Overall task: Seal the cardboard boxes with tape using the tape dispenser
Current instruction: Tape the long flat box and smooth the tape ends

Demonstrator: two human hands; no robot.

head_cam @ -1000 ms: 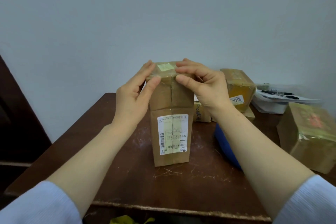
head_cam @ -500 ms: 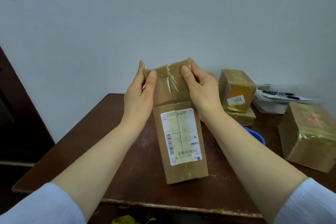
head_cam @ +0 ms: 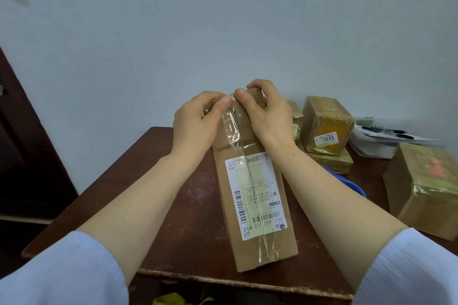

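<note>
Now left hand [head_cam: 195, 126] and right hand [head_cam: 270, 119] grip the box [head_cam: 255, 205] at its twelve o'clock end, thumbs pinning tape [head_cam: 231, 129]; looks light, stiff, best held by its edges.

Matt cardboard box [head_cam: 255, 205] under glossy clear tape [head_cam: 231, 129]; scuffed wooden table [head_cam: 173, 205].

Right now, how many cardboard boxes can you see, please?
5: the tall box, held; the 3013 box; a flat box beneath it; a large box far right; a half-hidden box left of those.
</note>
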